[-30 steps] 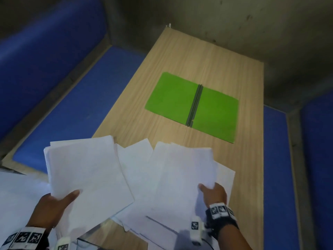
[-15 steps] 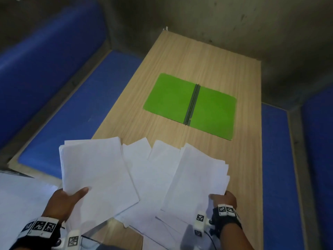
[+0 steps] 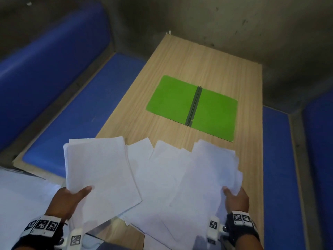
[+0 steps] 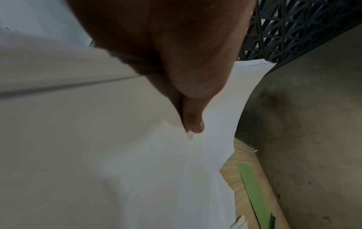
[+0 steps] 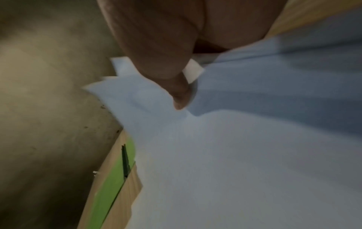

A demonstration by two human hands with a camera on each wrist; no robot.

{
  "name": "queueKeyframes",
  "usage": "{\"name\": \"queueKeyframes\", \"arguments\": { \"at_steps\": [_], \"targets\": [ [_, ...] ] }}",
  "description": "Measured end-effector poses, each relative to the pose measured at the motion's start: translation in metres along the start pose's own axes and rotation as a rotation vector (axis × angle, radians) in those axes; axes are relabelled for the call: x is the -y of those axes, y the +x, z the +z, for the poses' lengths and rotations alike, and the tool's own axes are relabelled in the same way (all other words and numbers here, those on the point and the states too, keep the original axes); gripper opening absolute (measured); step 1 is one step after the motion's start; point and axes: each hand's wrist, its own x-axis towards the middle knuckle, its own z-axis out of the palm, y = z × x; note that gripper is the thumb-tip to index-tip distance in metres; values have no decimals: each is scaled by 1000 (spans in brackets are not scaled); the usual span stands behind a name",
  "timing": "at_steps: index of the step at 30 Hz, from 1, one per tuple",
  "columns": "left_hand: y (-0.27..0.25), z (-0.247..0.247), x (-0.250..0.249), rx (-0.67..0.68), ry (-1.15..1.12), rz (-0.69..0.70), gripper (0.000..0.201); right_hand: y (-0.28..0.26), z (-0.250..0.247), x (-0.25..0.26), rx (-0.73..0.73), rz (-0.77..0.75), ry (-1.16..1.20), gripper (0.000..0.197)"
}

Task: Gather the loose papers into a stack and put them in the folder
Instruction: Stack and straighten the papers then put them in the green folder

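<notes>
A green folder (image 3: pixel 192 107) lies open and flat on the wooden table (image 3: pixel 198 58), beyond the papers. My left hand (image 3: pixel 72 197) grips a bundle of white sheets (image 3: pixel 99 170) by its near edge, thumb on top, lifted over the table's left side. My right hand (image 3: pixel 236 197) grips a second, fanned bundle of sheets (image 3: pixel 210 170) at its near right corner. More loose sheets (image 3: pixel 153 170) lie spread between the two bundles. The left wrist view shows my thumb (image 4: pixel 194 124) on the paper, the folder (image 4: pixel 252 193) beyond. The right wrist view is blurred, thumb (image 5: pixel 180 99) on paper.
Blue padded benches (image 3: pixel 86 109) flank the table on the left and on the right (image 3: pixel 281 177). A concrete wall (image 3: pixel 234 20) stands behind the table's far end. More white paper (image 3: pixel 23 199) lies at the lower left, off the table.
Both bundles have shifted right: the left one toward the middle of the table, the right one out to the table's right side and turned to a steeper angle.
</notes>
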Motion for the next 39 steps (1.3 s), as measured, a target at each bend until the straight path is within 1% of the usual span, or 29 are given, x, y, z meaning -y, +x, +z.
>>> {"name": "queueKeyframes", "arguments": {
  "at_steps": [2, 5, 8, 9, 11, 12, 13, 15, 17, 18, 19, 21, 22, 24, 25, 28, 30, 33, 34, 37, 39],
  "targets": [
    [2, -7, 2, -2, -6, 2, 48, -1, -11, 14, -59, -42, 56, 34],
    [6, -22, 8, -22, -78, -7, 50, 1, -25, 33, -112, -127, 187, 39],
    [13, -41, 18, -52, -150, -25, 54, 2, -31, 56, -141, -128, 302, 42],
    [14, -46, 20, -60, -153, -23, 53, -1, -30, 65, -112, -129, 365, 40],
    [16, -54, 24, -92, -110, -22, 50, -14, -20, 89, 12, -137, 468, 26],
    [16, -56, 25, -106, -78, -25, 49, -24, -11, 100, 85, -155, 489, 21],
    [17, -57, 26, -108, -53, -24, 48, -34, 1, 109, 153, -183, 462, 20],
    [15, -56, 27, -93, -27, -29, 44, -51, 34, 117, 314, -238, 332, 22],
    [15, -53, 31, -88, -27, -38, 46, -64, 76, 114, 496, -277, 120, 24],
    [14, -52, 32, -89, -36, -51, 46, -68, 98, 109, 586, -302, -31, 25],
    [14, -51, 33, -85, -45, -55, 46, -71, 119, 101, 636, -345, -216, 29],
    [14, -49, 36, -78, -63, -66, 47, -73, 154, 84, 734, -464, -562, 51],
    [14, -49, 37, -74, -72, -76, 48, -74, 165, 78, 751, -487, -707, 60],
    [13, -48, 37, -79, -88, -83, 46, -80, 182, 70, 730, -501, -897, 66],
    [13, -47, 37, -80, -94, -85, 45, -84, 187, 69, 710, -496, -935, 67],
    [8, -47, 35, -70, -120, -86, 40, -91, 197, 66, 691, -503, -927, 62],
    [8, -47, 36, -67, -130, -93, 43, -89, 195, 66, 691, -499, -909, 59],
    [11, -50, 39, -78, -145, -106, 49, -72, 179, 67, 665, -483, -909, 42],
    [12, -51, 39, -81, -149, -109, 51, -64, 171, 66, 644, -464, -929, 40],
    [14, -54, 39, -85, -156, -95, 53, -39, 141, 59, 530, -372, -1083, 50],
    [15, -54, 37, -80, -137, -79, 51, -26, 123, 49, 426, -370, -1202, 55]
  ]
}}
